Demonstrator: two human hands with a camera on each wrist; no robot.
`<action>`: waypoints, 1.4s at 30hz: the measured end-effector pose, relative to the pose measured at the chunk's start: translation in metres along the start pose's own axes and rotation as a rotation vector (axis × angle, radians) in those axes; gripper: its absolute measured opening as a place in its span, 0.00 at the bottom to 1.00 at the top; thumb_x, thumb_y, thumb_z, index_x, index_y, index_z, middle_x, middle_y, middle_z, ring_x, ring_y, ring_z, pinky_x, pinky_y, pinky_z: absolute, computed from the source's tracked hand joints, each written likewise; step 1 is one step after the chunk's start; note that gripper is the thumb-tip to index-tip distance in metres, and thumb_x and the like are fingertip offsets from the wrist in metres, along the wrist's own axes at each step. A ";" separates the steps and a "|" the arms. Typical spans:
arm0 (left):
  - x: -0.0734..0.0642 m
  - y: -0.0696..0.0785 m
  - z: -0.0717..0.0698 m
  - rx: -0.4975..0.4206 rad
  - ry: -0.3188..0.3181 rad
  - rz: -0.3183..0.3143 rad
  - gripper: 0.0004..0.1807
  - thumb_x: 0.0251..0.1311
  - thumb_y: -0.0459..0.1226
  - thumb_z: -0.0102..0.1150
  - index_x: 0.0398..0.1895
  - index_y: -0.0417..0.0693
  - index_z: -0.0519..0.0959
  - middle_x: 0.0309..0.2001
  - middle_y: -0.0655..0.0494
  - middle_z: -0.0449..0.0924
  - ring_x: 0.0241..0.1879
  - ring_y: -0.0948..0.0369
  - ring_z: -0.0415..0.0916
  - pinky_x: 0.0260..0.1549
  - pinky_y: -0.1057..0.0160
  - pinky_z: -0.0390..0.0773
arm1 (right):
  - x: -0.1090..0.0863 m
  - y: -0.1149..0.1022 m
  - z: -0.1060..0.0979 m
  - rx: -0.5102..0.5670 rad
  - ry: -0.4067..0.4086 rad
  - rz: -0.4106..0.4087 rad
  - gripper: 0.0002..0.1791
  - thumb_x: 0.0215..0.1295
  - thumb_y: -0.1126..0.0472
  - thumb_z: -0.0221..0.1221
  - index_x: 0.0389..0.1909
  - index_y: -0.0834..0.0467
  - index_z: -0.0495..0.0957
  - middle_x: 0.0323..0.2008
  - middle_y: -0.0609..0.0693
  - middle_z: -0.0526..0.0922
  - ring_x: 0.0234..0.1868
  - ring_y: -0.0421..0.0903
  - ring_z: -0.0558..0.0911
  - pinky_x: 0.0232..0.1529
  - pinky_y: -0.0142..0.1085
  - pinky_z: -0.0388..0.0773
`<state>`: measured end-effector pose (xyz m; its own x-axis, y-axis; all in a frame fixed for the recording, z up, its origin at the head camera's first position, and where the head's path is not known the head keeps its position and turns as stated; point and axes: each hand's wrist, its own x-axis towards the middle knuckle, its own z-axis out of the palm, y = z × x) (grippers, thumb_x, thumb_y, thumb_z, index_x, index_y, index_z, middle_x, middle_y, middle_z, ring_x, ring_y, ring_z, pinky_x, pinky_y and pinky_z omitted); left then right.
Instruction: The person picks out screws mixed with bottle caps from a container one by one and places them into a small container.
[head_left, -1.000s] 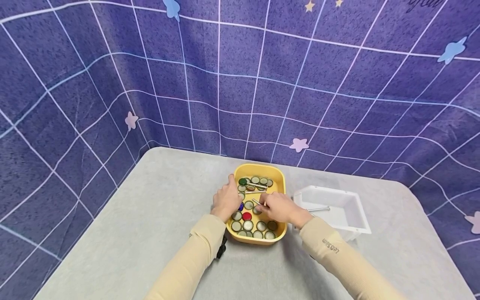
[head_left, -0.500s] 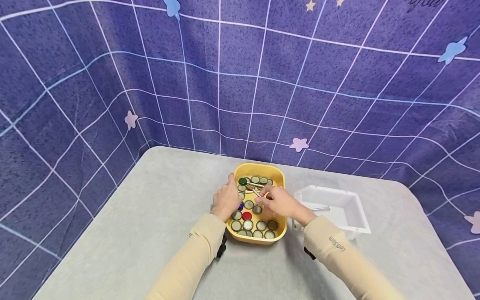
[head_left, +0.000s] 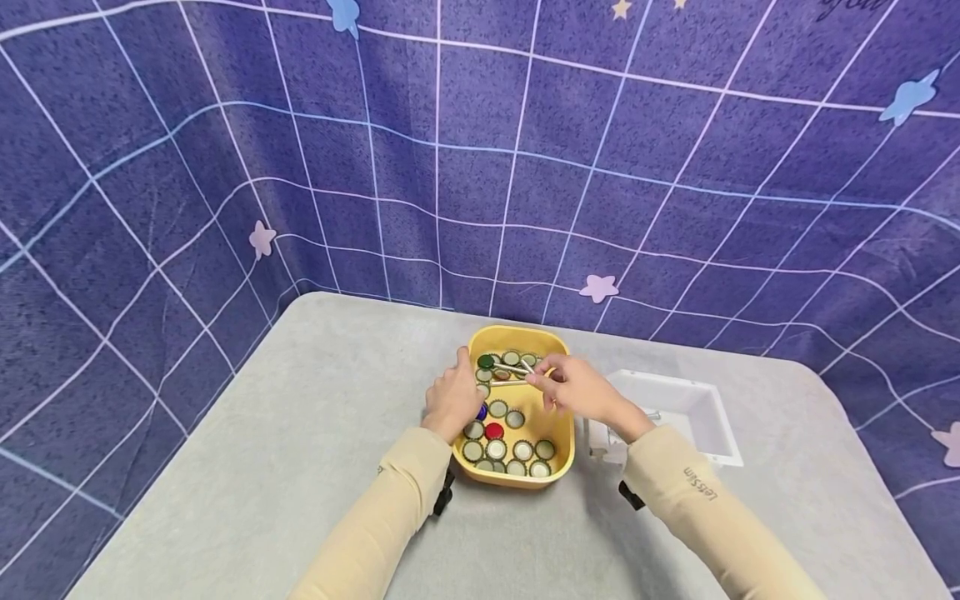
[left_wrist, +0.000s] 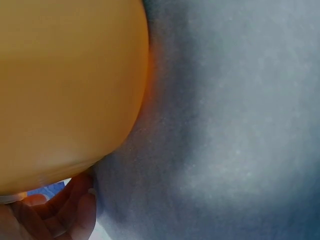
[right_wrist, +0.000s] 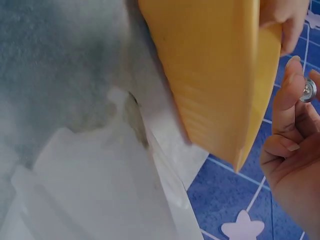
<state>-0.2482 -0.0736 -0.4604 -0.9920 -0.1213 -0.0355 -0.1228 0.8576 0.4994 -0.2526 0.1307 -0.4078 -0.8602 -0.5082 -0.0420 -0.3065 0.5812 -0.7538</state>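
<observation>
A yellow tub (head_left: 563, 467) holds several bottle caps, mostly pale undersides up, with a red cap (head_left: 493, 431) and a green cap (head_left: 486, 361) among them. Its left rim is gripped by my left hand (head_left: 453, 400); in the left wrist view curled fingers (left_wrist: 80, 210) show by the tub wall. Over the tub's right side, my right hand (head_left: 581, 390) pinches a silver bolt (head_left: 528, 367) between thumb and fingertips. The right wrist view shows the round bolt head (right_wrist: 309, 90). Another long bolt (head_left: 508, 383) lies across the caps, and one more rests near the green cap.
A white translucent bin (head_left: 708, 417) stands right of the tub, with a bolt (head_left: 654, 415) inside, partly hidden behind my right wrist. Both containers rest on a grey table (head_left: 337, 375). A purple gridded curtain (head_left: 480, 208) hangs behind it.
My right hand, holding the bolt, has risen from the tub's middle and moved back and to the right. My left hand has stayed on the rim.
</observation>
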 end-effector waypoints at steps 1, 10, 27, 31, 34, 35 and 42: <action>0.000 0.000 0.000 0.000 0.000 0.001 0.36 0.59 0.38 0.62 0.69 0.49 0.57 0.46 0.38 0.83 0.42 0.39 0.83 0.40 0.42 0.79 | -0.001 0.000 -0.003 -0.004 0.004 0.000 0.13 0.71 0.56 0.55 0.42 0.65 0.77 0.18 0.52 0.81 0.15 0.44 0.76 0.20 0.37 0.75; 0.000 0.000 -0.001 0.000 -0.007 -0.006 0.37 0.60 0.38 0.62 0.70 0.50 0.56 0.49 0.39 0.83 0.43 0.40 0.82 0.41 0.42 0.79 | -0.005 -0.003 -0.019 0.023 0.039 0.015 0.13 0.71 0.54 0.56 0.42 0.60 0.77 0.21 0.54 0.83 0.17 0.50 0.81 0.23 0.38 0.75; 0.000 0.000 0.000 0.000 0.000 0.002 0.37 0.59 0.37 0.61 0.70 0.49 0.56 0.48 0.39 0.83 0.42 0.40 0.83 0.39 0.42 0.79 | -0.018 0.004 -0.034 0.261 0.066 0.081 0.15 0.73 0.58 0.54 0.50 0.66 0.72 0.30 0.57 0.85 0.26 0.53 0.86 0.47 0.39 0.80; 0.000 0.000 0.001 0.002 -0.007 0.003 0.37 0.59 0.38 0.62 0.70 0.50 0.56 0.48 0.39 0.83 0.42 0.40 0.83 0.40 0.43 0.79 | -0.025 0.009 -0.044 0.246 0.080 0.099 0.17 0.73 0.58 0.54 0.50 0.69 0.71 0.30 0.58 0.85 0.26 0.52 0.86 0.46 0.40 0.80; 0.000 0.000 0.001 0.001 -0.011 0.002 0.37 0.60 0.38 0.61 0.70 0.50 0.56 0.48 0.39 0.83 0.42 0.40 0.83 0.40 0.43 0.79 | -0.031 0.015 -0.054 0.216 0.095 0.111 0.18 0.72 0.57 0.54 0.50 0.69 0.71 0.30 0.58 0.85 0.26 0.50 0.86 0.45 0.41 0.80; 0.000 0.000 0.001 0.002 -0.011 0.003 0.37 0.60 0.38 0.61 0.70 0.50 0.56 0.48 0.39 0.83 0.42 0.40 0.83 0.40 0.43 0.79 | -0.033 0.017 -0.058 0.207 0.100 0.118 0.18 0.72 0.56 0.55 0.50 0.69 0.71 0.30 0.57 0.85 0.26 0.50 0.86 0.45 0.41 0.81; 0.000 0.000 -0.001 -0.002 -0.006 0.003 0.33 0.59 0.38 0.61 0.66 0.49 0.58 0.44 0.38 0.84 0.39 0.40 0.83 0.37 0.43 0.79 | -0.051 0.034 -0.081 0.109 0.133 0.141 0.18 0.71 0.55 0.56 0.48 0.67 0.73 0.28 0.54 0.85 0.26 0.50 0.86 0.41 0.36 0.81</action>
<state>-0.2483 -0.0738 -0.4595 -0.9925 -0.1155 -0.0394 -0.1196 0.8572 0.5010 -0.2522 0.2274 -0.3783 -0.9397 -0.3346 -0.0708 -0.1399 0.5649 -0.8132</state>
